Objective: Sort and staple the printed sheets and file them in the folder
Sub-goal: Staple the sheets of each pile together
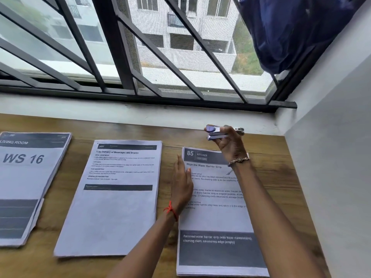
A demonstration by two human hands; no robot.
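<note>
Wooden desk (128,129) holds three sorted stacks — right hand (228,144) grips the stapler (217,133), left hand (181,183) flat, fingers straight, steadying the kitchen stack (216,217); stapling and filing seemingly remain.

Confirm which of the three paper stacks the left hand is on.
The kitchen stack, farthest right, headed 85: the left hand lies flat on its left edge. The WS 16 stack and middle stack are untouched.
</note>
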